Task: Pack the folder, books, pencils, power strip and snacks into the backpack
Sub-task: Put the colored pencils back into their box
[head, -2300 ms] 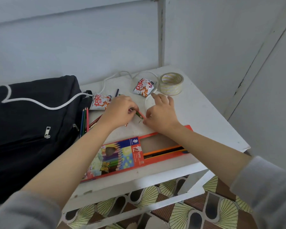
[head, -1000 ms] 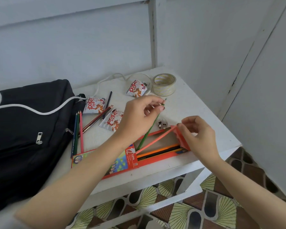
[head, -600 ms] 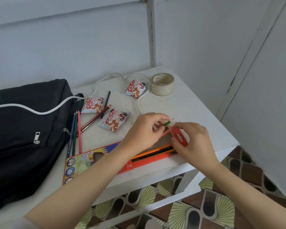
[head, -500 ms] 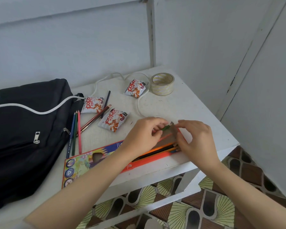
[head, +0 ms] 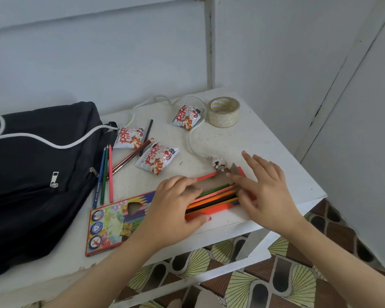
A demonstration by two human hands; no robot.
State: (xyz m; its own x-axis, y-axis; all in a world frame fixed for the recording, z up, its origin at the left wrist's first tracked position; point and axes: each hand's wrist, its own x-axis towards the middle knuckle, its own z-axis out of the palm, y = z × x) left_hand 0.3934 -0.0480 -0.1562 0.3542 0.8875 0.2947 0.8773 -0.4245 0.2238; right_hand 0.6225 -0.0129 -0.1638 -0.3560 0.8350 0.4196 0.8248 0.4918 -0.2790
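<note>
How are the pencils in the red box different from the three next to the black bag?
The boxed pencils lie packed together in the red tray, running sideways. The three loose pencils lie bare on the white table, running front to back. All are coloured pencils.

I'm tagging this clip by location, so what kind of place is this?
Probably a corner of a room at home, used for study: a small white table against plain pale walls, patterned floor tiles below, and a backpack with loose pencils on it.
</note>
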